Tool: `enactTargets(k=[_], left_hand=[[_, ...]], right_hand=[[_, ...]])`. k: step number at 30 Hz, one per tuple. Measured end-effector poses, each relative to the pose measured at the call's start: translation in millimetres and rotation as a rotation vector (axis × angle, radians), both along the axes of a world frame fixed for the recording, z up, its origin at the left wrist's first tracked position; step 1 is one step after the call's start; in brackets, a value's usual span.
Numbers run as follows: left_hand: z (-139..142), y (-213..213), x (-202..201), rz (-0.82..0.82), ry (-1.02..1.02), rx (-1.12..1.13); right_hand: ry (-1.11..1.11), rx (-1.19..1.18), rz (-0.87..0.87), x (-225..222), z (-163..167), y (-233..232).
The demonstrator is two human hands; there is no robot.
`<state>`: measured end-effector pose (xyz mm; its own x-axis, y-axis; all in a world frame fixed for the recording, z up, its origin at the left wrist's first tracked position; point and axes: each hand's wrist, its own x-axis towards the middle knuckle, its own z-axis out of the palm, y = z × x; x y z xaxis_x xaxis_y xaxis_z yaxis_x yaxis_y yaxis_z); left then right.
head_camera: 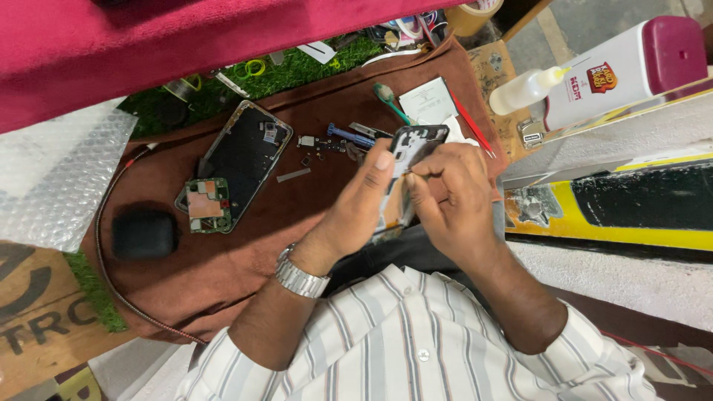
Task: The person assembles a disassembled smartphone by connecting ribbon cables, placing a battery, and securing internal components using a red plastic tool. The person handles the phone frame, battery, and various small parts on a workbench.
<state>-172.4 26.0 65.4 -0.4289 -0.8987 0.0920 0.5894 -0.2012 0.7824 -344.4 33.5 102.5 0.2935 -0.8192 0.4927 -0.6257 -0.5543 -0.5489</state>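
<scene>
My left hand (360, 204), with a metal watch (301, 278) on its wrist, grips a black phone frame (417, 142) and holds it upright above the brown cloth (223, 260). The thumb rests on the frame's edge. My right hand (454, 199) is closed on a thin metal tool (420, 172), whose tip touches the inside of the frame. The lower part of the frame is hidden behind both hands.
An opened phone (239, 160) with a bared circuit board lies to the left, beside a black case (143, 234). Small parts (312, 145), a blue screwdriver (353, 136), a green toothbrush (386, 96), a squeeze bottle (523, 89) and a braided cable (111, 275) surround the hands.
</scene>
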Motion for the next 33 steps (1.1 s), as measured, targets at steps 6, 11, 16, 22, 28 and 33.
enactTargets(k=[6,11,16,22,28,33], left_hand=[[4,-10,39,0.13,0.103,0.115],[-7,-29,75,0.367,-0.138,0.212],[-29,-36,95,0.554,-0.112,0.139],[-43,-37,75,0.513,-0.102,0.555],[-14,-8,2,0.319,-0.314,0.122],[-2,12,-12,0.136,-0.439,-0.19]], right_hand=[[-0.496,0.23,0.116,-24,-20,-14],[-0.295,0.275,-0.069,-54,-42,-31],[0.215,0.061,-0.19,-73,-65,-42],[0.304,0.114,-0.23,-68,-73,-43],[0.38,0.072,-0.218,-35,-70,-28],[-0.429,0.584,0.036,2,-71,-3]])
